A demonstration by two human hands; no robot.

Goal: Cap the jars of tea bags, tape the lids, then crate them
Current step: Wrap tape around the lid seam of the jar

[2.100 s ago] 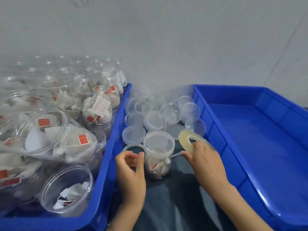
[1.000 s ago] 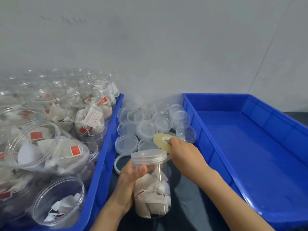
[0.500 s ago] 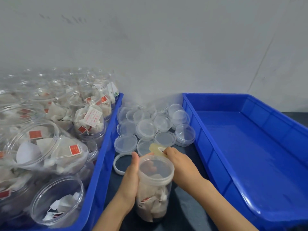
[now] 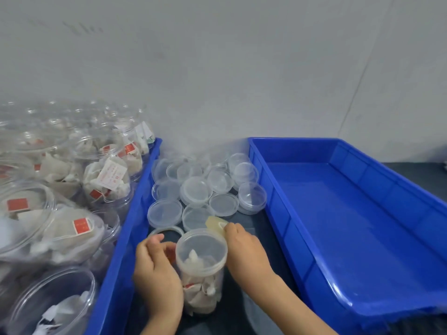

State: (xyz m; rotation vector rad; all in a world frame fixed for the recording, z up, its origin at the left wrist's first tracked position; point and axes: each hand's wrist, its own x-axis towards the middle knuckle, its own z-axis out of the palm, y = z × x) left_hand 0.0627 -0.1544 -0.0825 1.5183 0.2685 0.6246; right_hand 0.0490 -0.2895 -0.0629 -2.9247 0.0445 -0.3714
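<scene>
A clear jar of tea bags (image 4: 202,281) stands upright between the two blue crates, with a clear lid (image 4: 201,247) on top. My left hand (image 4: 156,274) curls round the jar's left side just below the lid. My right hand (image 4: 245,252) holds a yellowish roll of tape (image 4: 216,226) against the back right edge of the lid. Behind the jar lies a heap of loose clear lids (image 4: 196,191).
The blue crate on the left (image 4: 125,262) is packed with uncapped jars of tea bags (image 4: 106,180), some lying on their sides. The blue crate on the right (image 4: 350,226) holds nothing. A white ring (image 4: 167,231) lies behind my left hand. A grey wall rises behind everything.
The jar was lifted and tilted towards me and now stands upright on the dark surface. My right hand carried the tape roll round the lid from the front to the back right.
</scene>
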